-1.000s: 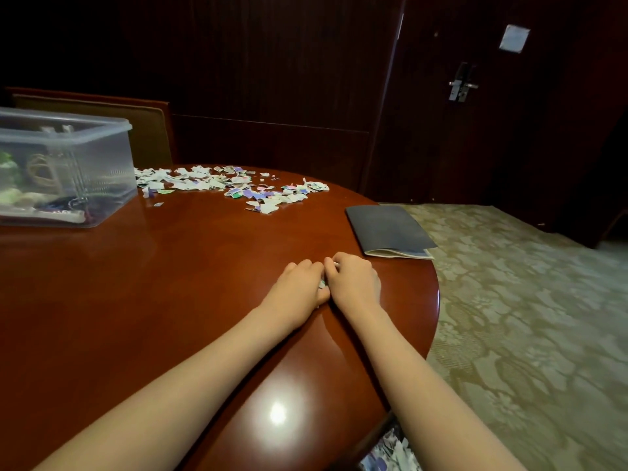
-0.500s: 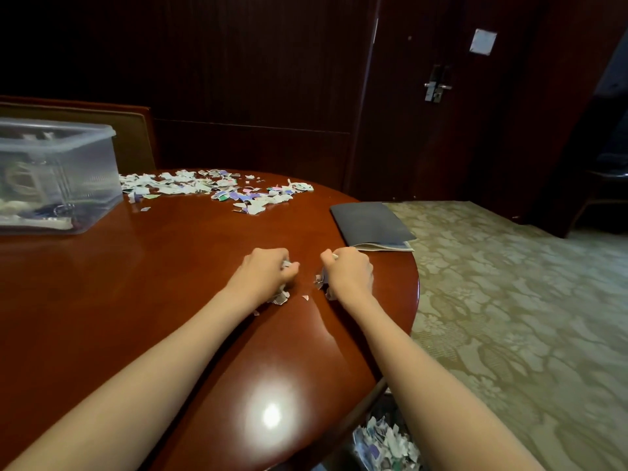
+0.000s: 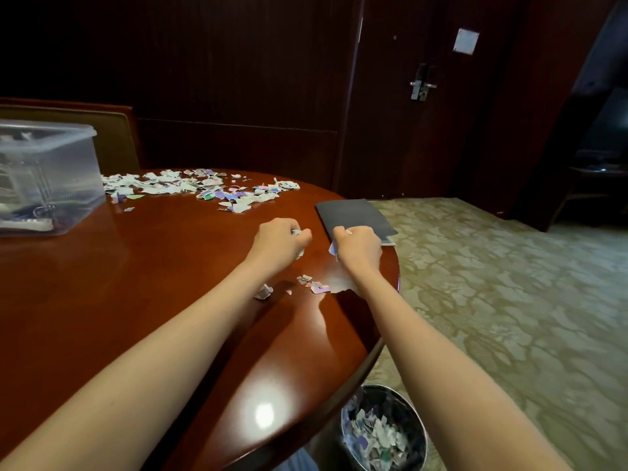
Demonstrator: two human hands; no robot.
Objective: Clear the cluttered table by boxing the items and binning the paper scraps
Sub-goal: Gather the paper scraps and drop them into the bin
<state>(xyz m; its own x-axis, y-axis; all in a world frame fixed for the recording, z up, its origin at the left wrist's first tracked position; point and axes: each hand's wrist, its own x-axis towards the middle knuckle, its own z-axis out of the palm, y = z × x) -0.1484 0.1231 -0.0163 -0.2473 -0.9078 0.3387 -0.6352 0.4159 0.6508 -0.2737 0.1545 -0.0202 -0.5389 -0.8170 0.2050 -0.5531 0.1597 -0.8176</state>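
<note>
Each grip, left hand and right hand, was curled tight round paper scraps just above the tabletop; we judged a closed, low carry to the bin below its edge best, since stray bits lay beneath

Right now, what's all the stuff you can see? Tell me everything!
table: one, reddish-brown, round, fills the left.
box: one, clear plastic, table's far left.
paper scraps: many, white and coloured, heaped at table's far side; a few between the arms.
folder: one, dark grey, table's right edge.
bin: one, dark, on floor below table's edge, scraps inside.
chair: one, brown, behind box.
door: one, dark, back wall, silver handle.
carpet: one, pale green patterned, right.
left grip: one, bare hand, holds paper scraps over table.
right grip: one, bare hand, holds paper scraps beside folder.
</note>
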